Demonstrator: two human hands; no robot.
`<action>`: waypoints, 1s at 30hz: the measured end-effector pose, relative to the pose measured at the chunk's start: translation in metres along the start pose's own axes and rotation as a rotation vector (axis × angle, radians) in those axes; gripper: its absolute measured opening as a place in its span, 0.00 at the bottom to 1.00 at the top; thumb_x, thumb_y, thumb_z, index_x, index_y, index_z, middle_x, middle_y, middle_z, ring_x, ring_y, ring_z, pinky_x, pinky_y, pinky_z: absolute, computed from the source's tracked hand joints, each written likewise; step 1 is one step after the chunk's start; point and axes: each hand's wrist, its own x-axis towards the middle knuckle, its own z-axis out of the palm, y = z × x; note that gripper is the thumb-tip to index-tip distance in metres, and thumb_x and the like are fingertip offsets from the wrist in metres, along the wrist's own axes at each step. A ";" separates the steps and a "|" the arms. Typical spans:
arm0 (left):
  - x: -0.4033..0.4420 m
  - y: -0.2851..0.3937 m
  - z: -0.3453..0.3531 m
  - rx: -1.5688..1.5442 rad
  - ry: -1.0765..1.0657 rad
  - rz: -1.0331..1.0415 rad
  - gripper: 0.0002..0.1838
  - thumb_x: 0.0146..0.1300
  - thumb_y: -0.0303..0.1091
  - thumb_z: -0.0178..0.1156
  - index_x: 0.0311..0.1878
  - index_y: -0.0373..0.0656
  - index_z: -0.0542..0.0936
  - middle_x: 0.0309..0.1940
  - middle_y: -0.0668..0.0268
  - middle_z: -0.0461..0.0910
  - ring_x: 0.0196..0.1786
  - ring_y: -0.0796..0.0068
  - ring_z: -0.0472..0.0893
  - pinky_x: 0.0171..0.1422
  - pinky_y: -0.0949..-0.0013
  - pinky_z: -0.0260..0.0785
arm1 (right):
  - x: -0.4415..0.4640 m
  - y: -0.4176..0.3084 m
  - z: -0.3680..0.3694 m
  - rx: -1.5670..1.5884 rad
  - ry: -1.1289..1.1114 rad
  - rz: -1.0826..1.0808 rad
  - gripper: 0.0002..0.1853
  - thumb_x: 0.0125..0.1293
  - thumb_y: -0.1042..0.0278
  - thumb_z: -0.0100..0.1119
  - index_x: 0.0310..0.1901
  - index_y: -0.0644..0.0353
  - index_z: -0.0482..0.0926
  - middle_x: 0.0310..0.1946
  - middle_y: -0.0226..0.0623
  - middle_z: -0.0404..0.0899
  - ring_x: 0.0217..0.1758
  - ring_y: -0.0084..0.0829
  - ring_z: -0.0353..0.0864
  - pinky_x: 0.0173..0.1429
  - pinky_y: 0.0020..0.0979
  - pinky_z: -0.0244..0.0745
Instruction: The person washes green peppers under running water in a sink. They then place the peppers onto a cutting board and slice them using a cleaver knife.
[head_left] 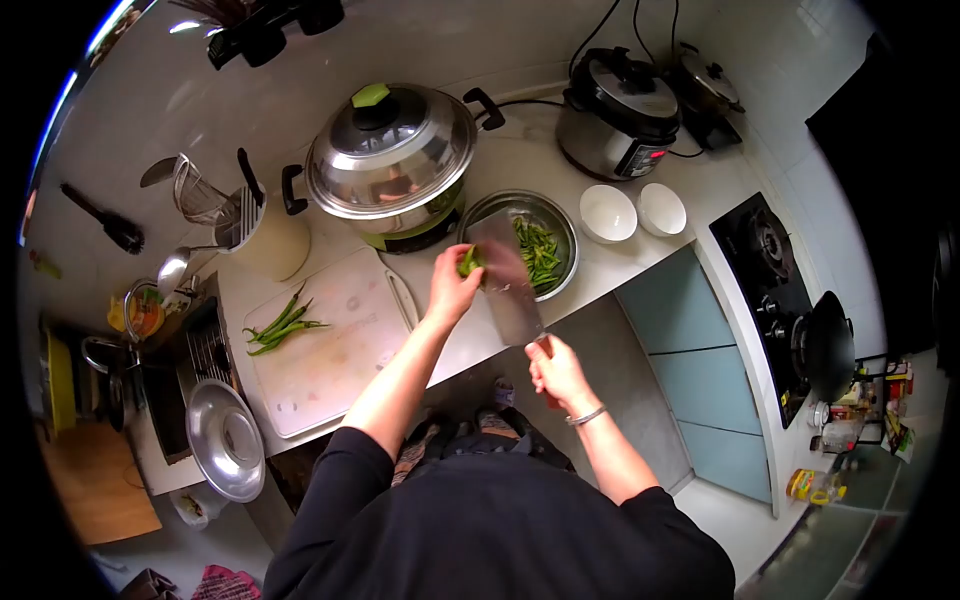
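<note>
My right hand (556,372) is closed round the handle of a cleaver (510,290), whose wide blade is tilted over the left rim of a metal bowl (570,250). Cut green peppers (540,255) lie in that bowl. Beside the blade, my left hand (455,285) holds some green pepper pieces (469,262) in its fingers. To the left, whole green peppers (285,325) rest on a white cutting board (330,370).
A large lidded steamer (390,160) stands behind the bowl, with a pressure cooker (620,115) and two white bowls (608,214) (661,209) to the right. A metal basin (226,440) sits by the sink at left. The stove (765,290) is far right.
</note>
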 end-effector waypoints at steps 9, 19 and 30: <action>0.000 0.011 0.008 -0.127 -0.066 -0.210 0.21 0.58 0.25 0.58 0.56 0.41 0.72 0.49 0.57 0.73 0.37 0.70 0.81 0.38 0.71 0.76 | 0.011 -0.039 -0.085 -0.121 0.186 -0.122 0.18 0.66 0.51 0.57 0.33 0.59 0.68 0.14 0.25 0.66 0.13 0.15 0.64 0.15 0.21 0.63; -0.120 -0.047 -0.102 -0.064 0.186 -0.509 0.10 0.63 0.30 0.57 0.47 0.41 0.77 0.31 0.69 0.79 0.27 0.83 0.74 0.28 0.78 0.68 | 0.016 -0.033 -0.024 -0.653 -0.111 -0.404 0.17 0.57 0.52 0.63 0.36 0.59 0.77 0.29 0.41 0.81 0.33 0.42 0.82 0.38 0.38 0.76; -0.202 -0.086 -0.165 -0.065 0.330 -0.613 0.07 0.63 0.28 0.57 0.44 0.39 0.76 0.29 0.70 0.76 0.27 0.83 0.73 0.28 0.79 0.67 | 0.047 0.036 0.056 -1.047 -0.327 -0.668 0.11 0.51 0.62 0.63 0.35 0.57 0.77 0.31 0.40 0.80 0.37 0.42 0.80 0.41 0.40 0.76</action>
